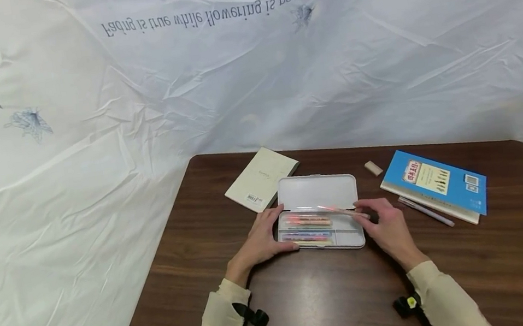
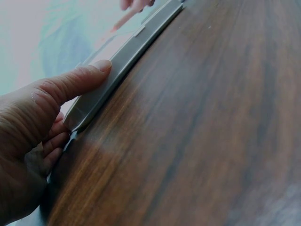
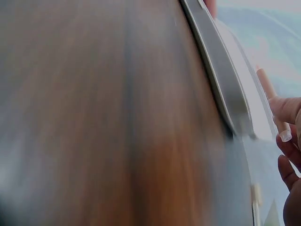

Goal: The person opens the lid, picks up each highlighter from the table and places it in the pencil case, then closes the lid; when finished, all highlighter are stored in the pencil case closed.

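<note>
A white pencil case [image 1: 317,193] lies with its lid raised at the middle of the table. Its compartments hold several pens [image 1: 306,221] in pink, orange, purple and yellow tones. My left hand [image 1: 262,237] grips the case's left end, and in the left wrist view the thumb [image 2: 89,77] presses its front side. Over the right part of the case, my right hand [image 1: 387,225] pinches a slim pen with a pinkish tip [image 1: 344,210] between thumb and fingers. The right wrist view shows that pen's pale barrel [image 3: 266,84] tilted above the case.
A cream notebook [image 1: 261,178] lies behind the case on the left. To the right are a small eraser [image 1: 373,168], a blue-covered book [image 1: 437,179] on another book, and a pale pen [image 1: 426,212] beside them. White printed cloth [image 1: 251,87] hangs behind the dark wooden table [image 1: 301,312].
</note>
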Demonstrator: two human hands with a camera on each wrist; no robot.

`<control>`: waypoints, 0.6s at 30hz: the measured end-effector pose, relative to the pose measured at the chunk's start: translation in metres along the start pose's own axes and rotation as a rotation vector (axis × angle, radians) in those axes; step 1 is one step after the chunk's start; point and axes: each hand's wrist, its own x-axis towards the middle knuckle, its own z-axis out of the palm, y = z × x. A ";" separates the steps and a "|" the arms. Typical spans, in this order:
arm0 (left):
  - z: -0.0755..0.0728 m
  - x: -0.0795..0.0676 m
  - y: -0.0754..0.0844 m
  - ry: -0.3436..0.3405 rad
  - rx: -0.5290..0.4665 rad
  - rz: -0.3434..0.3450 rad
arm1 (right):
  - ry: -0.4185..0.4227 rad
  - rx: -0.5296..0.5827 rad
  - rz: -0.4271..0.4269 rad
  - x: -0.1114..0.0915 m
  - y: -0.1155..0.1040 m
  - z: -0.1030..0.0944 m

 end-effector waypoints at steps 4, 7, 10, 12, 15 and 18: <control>0.000 0.000 -0.001 -0.006 -0.002 -0.004 | -0.064 0.023 -0.053 0.009 -0.010 0.015; 0.002 0.001 -0.001 -0.012 0.001 -0.003 | -0.102 0.049 -0.071 0.014 -0.016 0.024; 0.002 0.001 0.000 -0.009 0.003 -0.001 | -0.139 0.063 -0.071 0.018 -0.022 0.031; 0.001 0.001 0.000 -0.006 0.007 0.000 | -0.160 0.066 -0.075 0.021 -0.026 0.036; 0.000 0.001 0.000 -0.004 0.007 0.000 | -0.189 0.066 -0.076 0.024 -0.029 0.042; 0.000 0.001 -0.001 -0.003 0.002 -0.003 | -0.221 0.063 -0.064 0.026 -0.032 0.047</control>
